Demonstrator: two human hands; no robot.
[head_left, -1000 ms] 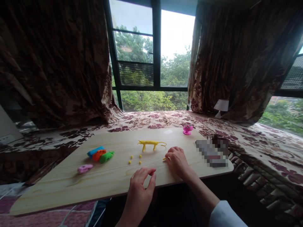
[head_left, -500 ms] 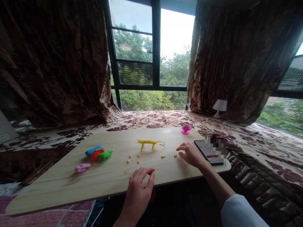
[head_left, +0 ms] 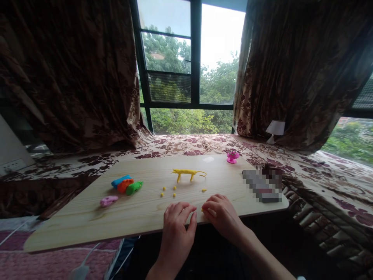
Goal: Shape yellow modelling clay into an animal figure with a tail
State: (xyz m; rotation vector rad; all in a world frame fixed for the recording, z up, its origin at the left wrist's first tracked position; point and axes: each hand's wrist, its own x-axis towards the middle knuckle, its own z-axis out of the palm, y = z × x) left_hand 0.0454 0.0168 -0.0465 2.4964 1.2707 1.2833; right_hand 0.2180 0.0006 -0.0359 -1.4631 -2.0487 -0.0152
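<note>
My right hand (head_left: pixel 223 214) pinches a small yellow clay piece (head_left: pixel 202 209) near the table's front edge. Just left of it is my left hand (head_left: pixel 179 223), its fingers curved and its thumb a little apart from the forefinger, with nothing seen in it. Beyond both hands a yellow clay animal (head_left: pixel 185 172) with a long curled tail stands on its legs. Another small yellow clay piece (head_left: pixel 204 190) lies below its tail end. Several little yellow clay balls (head_left: pixel 174 188) lie to the front left of the animal.
Blue clay (head_left: pixel 121 181), orange clay (head_left: pixel 125 185), green clay (head_left: pixel 134 188) and pink clay (head_left: pixel 108 201) lie on the left of the wooden table (head_left: pixel 87 217). A pink stand-like object (head_left: pixel 232 156) is at the far right edge. A partly blurred phone (head_left: pixel 262 188) lies at the right.
My right hand has moved left and towards me, bringing the yellow clay piece that lay near the phone close to my left hand. The view has shifted slightly.
</note>
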